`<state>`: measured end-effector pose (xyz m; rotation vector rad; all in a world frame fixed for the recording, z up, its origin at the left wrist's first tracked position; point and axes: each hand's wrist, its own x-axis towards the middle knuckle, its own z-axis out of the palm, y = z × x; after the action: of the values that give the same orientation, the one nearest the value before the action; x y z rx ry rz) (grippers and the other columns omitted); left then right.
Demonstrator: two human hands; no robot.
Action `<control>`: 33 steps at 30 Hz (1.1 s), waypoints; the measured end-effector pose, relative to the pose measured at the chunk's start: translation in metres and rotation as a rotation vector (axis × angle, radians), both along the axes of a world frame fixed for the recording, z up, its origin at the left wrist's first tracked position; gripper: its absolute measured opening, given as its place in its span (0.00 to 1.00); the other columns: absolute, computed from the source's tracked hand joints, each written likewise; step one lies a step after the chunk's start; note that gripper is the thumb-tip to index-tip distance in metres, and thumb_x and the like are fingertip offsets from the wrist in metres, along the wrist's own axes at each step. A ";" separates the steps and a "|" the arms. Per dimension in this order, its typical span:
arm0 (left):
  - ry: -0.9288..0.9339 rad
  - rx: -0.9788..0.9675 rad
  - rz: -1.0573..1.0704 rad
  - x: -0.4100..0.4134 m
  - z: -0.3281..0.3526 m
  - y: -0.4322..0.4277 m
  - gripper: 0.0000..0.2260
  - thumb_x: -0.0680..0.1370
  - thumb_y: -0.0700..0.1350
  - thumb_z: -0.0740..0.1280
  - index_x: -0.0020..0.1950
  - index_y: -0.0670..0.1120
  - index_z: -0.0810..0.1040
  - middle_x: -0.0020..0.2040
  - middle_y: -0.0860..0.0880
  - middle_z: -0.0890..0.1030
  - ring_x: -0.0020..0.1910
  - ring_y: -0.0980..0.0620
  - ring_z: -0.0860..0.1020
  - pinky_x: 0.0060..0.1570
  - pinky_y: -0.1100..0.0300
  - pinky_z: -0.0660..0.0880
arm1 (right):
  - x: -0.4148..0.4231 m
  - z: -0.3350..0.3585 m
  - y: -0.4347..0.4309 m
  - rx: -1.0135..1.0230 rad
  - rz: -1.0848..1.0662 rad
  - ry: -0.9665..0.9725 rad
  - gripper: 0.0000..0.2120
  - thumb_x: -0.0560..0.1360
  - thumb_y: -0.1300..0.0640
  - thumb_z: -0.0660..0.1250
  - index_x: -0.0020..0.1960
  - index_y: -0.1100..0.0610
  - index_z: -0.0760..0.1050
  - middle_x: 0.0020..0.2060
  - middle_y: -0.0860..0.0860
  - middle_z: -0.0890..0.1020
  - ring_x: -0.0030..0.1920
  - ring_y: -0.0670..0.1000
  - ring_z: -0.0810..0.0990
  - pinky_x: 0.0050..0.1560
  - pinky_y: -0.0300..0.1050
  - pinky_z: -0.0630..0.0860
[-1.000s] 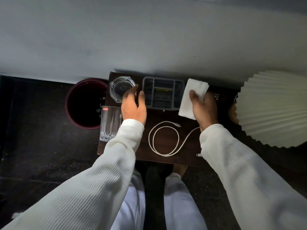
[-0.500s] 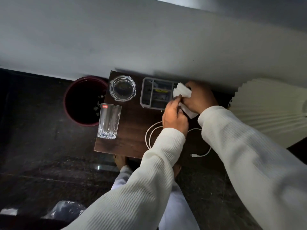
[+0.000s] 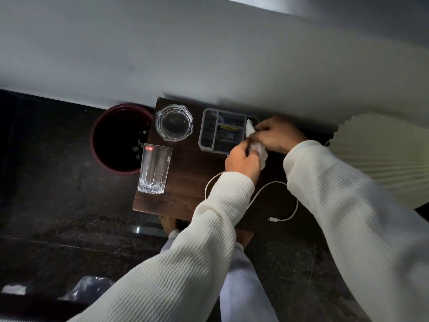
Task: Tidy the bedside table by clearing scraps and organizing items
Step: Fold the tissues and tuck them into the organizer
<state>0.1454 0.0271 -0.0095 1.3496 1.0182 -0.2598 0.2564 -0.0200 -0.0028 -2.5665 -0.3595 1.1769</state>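
since i want the tissue (image 3: 250, 130) small enough for the tray (image 3: 202, 135), my left hand (image 3: 242, 160) and right hand (image 3: 278, 133) both pinch it, folding it at the tray's edge.

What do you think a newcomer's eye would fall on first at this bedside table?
Probably the left hand and right hand, both gripping a white tissue over the right end of the grey tray at the back of the table. Next, the tall tumbler at the front left, the glass ashtray behind it, and the dark bin on the floor beside them.
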 end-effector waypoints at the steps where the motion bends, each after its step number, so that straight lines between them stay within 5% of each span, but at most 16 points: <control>1: 0.003 -0.017 0.012 0.000 0.000 0.001 0.16 0.80 0.47 0.61 0.68 0.51 0.76 0.64 0.46 0.80 0.65 0.44 0.75 0.67 0.47 0.71 | 0.000 -0.001 0.000 0.032 -0.038 0.009 0.12 0.75 0.54 0.67 0.46 0.64 0.82 0.44 0.60 0.84 0.45 0.56 0.81 0.48 0.48 0.76; 5: 0.052 -0.123 0.080 0.006 -0.005 0.008 0.18 0.80 0.44 0.61 0.70 0.49 0.75 0.66 0.44 0.78 0.67 0.42 0.74 0.68 0.45 0.71 | -0.006 -0.005 0.003 0.213 -0.343 0.075 0.11 0.77 0.51 0.64 0.42 0.57 0.79 0.47 0.61 0.83 0.51 0.59 0.83 0.57 0.58 0.80; 10: 0.047 -0.133 0.142 0.013 -0.007 0.014 0.17 0.80 0.42 0.60 0.67 0.47 0.77 0.62 0.42 0.81 0.64 0.40 0.76 0.66 0.44 0.72 | -0.018 -0.009 -0.006 0.392 -0.745 0.195 0.13 0.78 0.59 0.58 0.41 0.50 0.79 0.50 0.54 0.85 0.51 0.54 0.84 0.42 0.47 0.81; 12: 0.041 -0.141 0.138 0.014 -0.007 0.014 0.17 0.79 0.40 0.59 0.66 0.47 0.78 0.61 0.41 0.81 0.62 0.40 0.77 0.66 0.44 0.72 | -0.026 -0.009 -0.010 0.444 -0.787 0.215 0.14 0.80 0.60 0.59 0.42 0.49 0.79 0.45 0.49 0.85 0.46 0.49 0.83 0.37 0.42 0.80; 17: 0.050 -0.113 0.086 0.015 -0.009 0.013 0.19 0.78 0.37 0.60 0.67 0.46 0.77 0.63 0.41 0.80 0.65 0.40 0.76 0.69 0.46 0.70 | -0.043 -0.009 -0.018 0.510 -0.785 0.242 0.13 0.81 0.56 0.61 0.42 0.49 0.82 0.37 0.45 0.85 0.35 0.39 0.82 0.42 0.40 0.79; 22: 0.016 -0.069 0.068 0.018 -0.006 0.017 0.17 0.80 0.49 0.60 0.68 0.51 0.75 0.64 0.43 0.80 0.65 0.41 0.76 0.67 0.44 0.71 | -0.038 -0.004 -0.008 0.518 -0.810 0.249 0.12 0.81 0.57 0.60 0.49 0.56 0.82 0.49 0.56 0.85 0.48 0.52 0.84 0.44 0.43 0.80; 27: -0.003 0.011 0.074 0.025 -0.006 0.023 0.17 0.79 0.52 0.60 0.66 0.51 0.78 0.62 0.44 0.81 0.63 0.42 0.77 0.68 0.46 0.71 | -0.024 -0.007 -0.002 0.468 -0.740 0.151 0.14 0.79 0.56 0.59 0.44 0.60 0.81 0.49 0.61 0.84 0.53 0.61 0.83 0.58 0.61 0.77; 30: -0.033 0.096 0.091 0.023 -0.005 0.025 0.15 0.80 0.49 0.61 0.64 0.50 0.79 0.62 0.47 0.81 0.63 0.46 0.77 0.67 0.57 0.69 | -0.023 -0.009 -0.010 0.549 -0.797 0.116 0.13 0.78 0.58 0.61 0.38 0.54 0.80 0.43 0.53 0.84 0.47 0.51 0.83 0.50 0.55 0.81; 33: -0.070 0.130 0.103 0.012 -0.006 0.028 0.12 0.81 0.47 0.61 0.60 0.48 0.80 0.56 0.47 0.83 0.60 0.45 0.79 0.64 0.51 0.74 | -0.035 -0.012 -0.029 0.590 -0.866 0.047 0.11 0.79 0.56 0.62 0.42 0.48 0.81 0.44 0.46 0.85 0.47 0.44 0.84 0.45 0.41 0.79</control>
<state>0.1570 0.0548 -0.0159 1.4087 1.0566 -0.0693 0.2210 -0.0485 -0.0144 -1.8298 0.3515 0.6575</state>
